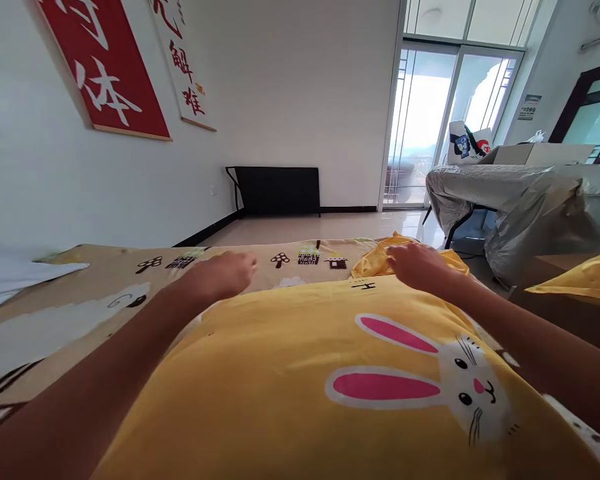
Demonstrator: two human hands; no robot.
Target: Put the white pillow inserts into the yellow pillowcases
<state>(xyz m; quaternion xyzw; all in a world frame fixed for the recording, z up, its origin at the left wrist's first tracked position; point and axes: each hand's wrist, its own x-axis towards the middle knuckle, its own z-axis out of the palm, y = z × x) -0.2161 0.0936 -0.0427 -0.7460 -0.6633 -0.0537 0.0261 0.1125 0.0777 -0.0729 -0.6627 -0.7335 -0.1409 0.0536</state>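
Note:
A yellow pillow [280, 373] printed with a white rabbit with pink ears lies in front of me. At its far left corner is my left hand [233, 272], fingers curled closed; what they hold, if anything, is hidden. My right hand [413, 263] is closed on bunched yellow pillowcase fabric [375, 259] at the far right corner. A little white shows along the pillow's left edge. Beneath it spreads a beige blanket [260, 257] with a white sheep and small brown mushroom and house prints.
White cloth [25, 275] lies at the left. To the right, more yellow fabric [580, 280] rests on a brown box [560, 313]. Behind stands a plastic-covered table [500, 180] with boxes. A black folded panel [280, 190] leans against the back wall, left of a glass door [425, 113].

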